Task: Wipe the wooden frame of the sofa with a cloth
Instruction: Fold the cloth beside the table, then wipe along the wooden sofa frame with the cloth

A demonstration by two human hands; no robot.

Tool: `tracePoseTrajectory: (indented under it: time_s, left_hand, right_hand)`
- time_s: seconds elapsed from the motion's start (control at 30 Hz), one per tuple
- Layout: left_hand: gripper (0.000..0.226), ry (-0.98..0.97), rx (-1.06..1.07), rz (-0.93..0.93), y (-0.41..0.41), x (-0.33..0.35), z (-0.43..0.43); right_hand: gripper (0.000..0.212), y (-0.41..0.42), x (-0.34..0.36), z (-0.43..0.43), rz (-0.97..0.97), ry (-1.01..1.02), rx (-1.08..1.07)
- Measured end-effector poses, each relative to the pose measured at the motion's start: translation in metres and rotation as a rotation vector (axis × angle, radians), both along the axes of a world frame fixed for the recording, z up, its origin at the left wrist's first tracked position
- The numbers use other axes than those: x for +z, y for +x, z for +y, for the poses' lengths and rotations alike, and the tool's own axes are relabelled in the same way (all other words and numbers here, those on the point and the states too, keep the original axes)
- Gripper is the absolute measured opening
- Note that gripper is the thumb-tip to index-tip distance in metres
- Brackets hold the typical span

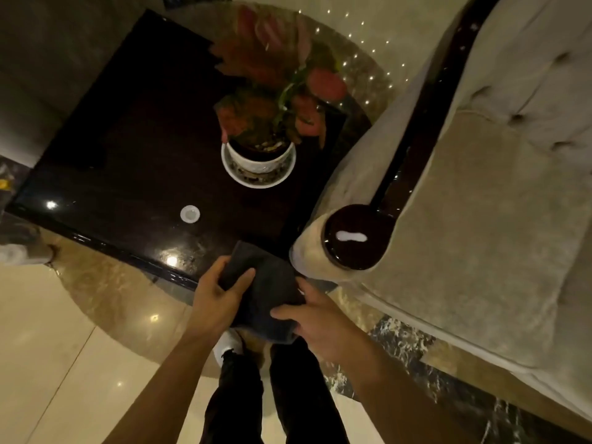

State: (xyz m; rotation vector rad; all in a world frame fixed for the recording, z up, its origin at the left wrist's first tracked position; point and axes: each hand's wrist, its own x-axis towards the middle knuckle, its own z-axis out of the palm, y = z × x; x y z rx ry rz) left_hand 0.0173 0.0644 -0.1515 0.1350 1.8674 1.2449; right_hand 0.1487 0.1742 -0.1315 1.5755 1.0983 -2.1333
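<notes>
I hold a dark folded cloth in front of me with both hands, above the near edge of the side table and my own legs. My left hand grips the cloth's left side, thumb laid across its top face and fingers curled under. My right hand clasps the lower right part, thumb pressed on top and fingers wrapped beneath the fold.

The cloth is near the sofa but not touching it. The sofa's wooden frame shows just to the right of the cloth as a glossy dark round cap on the front of the armrest, with a bright reflection on it; from there a narrow dark wooden strip runs back along the top of the pale tufted upholstery.

On the dark glossy table stands 1 white pot, set in a white saucer. The pot holds dark soil and a plant with red and green leaves that spread up and back. Pale pebbles seem to lie in the saucer around the pot's base, though that is hard to tell. 1 small white round disc lies on the tabletop, well apart from the pot, toward the near edge.
</notes>
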Motion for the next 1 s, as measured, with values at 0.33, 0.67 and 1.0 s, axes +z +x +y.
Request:
tracePoseTrajectory:
  time_s: [0.33, 0.67, 1.0]
  left_hand:
    - [0.050, 0.103, -0.344, 0.269, 0.041, 0.086, 0.111]
    - [0.097, 0.217, -0.513, 0.239, 0.058, -0.017, 0.093]
    - [0.090, 0.270, -0.295, 0.349, 0.074, -0.056, 0.121]
  right_hand:
    - [0.092, 0.055, 0.106, 0.094, -0.179, 1.116, 0.508]
    - [0.058, 0.026, 0.011, 0.110, -0.177, 1.607, 0.810]
    - [0.059, 0.020, 0.012, 0.096, -0.327, 1.567, 0.722]
